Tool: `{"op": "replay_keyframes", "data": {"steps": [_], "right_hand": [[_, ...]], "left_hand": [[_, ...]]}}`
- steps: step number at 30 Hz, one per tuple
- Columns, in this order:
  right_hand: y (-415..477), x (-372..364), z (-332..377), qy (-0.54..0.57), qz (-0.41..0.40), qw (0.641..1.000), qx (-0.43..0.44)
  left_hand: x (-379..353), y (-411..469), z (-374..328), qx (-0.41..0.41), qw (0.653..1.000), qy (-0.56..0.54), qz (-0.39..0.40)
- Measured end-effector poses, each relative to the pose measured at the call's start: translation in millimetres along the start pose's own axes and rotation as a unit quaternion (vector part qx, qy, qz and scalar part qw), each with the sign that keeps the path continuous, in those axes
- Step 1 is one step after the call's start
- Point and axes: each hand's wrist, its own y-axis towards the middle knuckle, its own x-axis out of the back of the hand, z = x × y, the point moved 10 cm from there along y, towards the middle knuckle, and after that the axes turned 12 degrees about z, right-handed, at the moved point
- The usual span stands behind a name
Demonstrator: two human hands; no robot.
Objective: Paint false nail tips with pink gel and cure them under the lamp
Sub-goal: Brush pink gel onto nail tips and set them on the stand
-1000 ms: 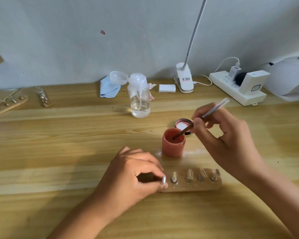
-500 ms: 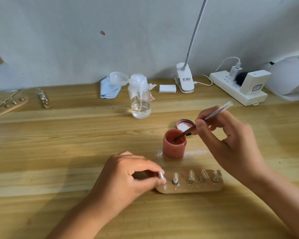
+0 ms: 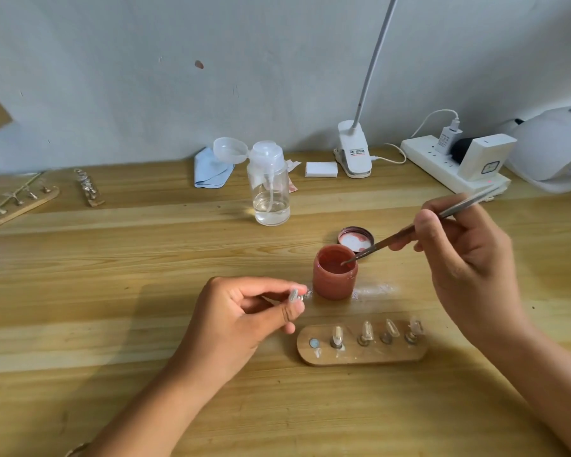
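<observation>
Wooden table (image 3: 112, 324) fills the frame, grey wall behind. Centre: open pink gel jar (image 3: 335, 275), its lid (image 3: 356, 239) just behind it. I see the right hand (image 3: 468, 258) gripping a brush (image 3: 409, 230) w/ thumb & fingers, bristle end dipped in the gel. Just left of the jar, the left hand (image 3: 241, 321) pinches one nail tip (image 3: 293, 295) on its small stand btw thumb & forefinger, apart from the holder. Lower centre: wooden holder (image 3: 360, 356) w/ four more tips (image 3: 366, 331) standing on pegs. The curing lamp (image 3: 554, 150) sits at the far right edge, beside a power strip (image 3: 442, 163). Upper centre: pump bottle (image 3: 271, 189).
</observation>
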Motion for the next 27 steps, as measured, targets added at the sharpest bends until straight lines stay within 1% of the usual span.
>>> {"op": "replay_keyframes", "data": {"steps": [5, 11, 14, 17, 20, 25, 27], "right_hand": [[-3.2, 5.0, 4.2, -0.004, -0.014, 1.000, 0.021], [-4.9, 12.2, 14.9, 0.064, -0.043, 0.996, 0.037], [-1.9, 16.3, 27.5, 0.103, -0.048, 0.993, 0.045], [-0.6, 18.9, 41.7, 0.156, -0.027, 0.985, 0.068], [-11.6, 19.0, 39.9, 0.202, 0.000, 0.976, 0.075], [-38.0, 24.0, 15.2, 0.183, -0.013, 0.982, 0.039], [-38.1, 19.8, 16.2, 0.160, -0.003, 0.986, 0.039]], "left_hand": [[8.0, -0.6, -0.7, -0.006, 0.999, 0.013, -0.037], [4.4, 10.0, -16.1, -0.052, 0.996, -0.004, -0.077], [-5.3, 13.5, -19.9, -0.048, 0.996, 0.015, -0.070], [-12.8, 13.6, -18.0, -0.043, 0.996, 0.029, -0.067], [-15.6, 11.3, -16.4, -0.042, 0.996, 0.010, -0.072], [-13.8, 6.1, -15.6, -0.042, 0.997, -0.008, -0.061], [-11.5, 5.6, -12.8, -0.035, 0.998, -0.016, -0.057]]}}
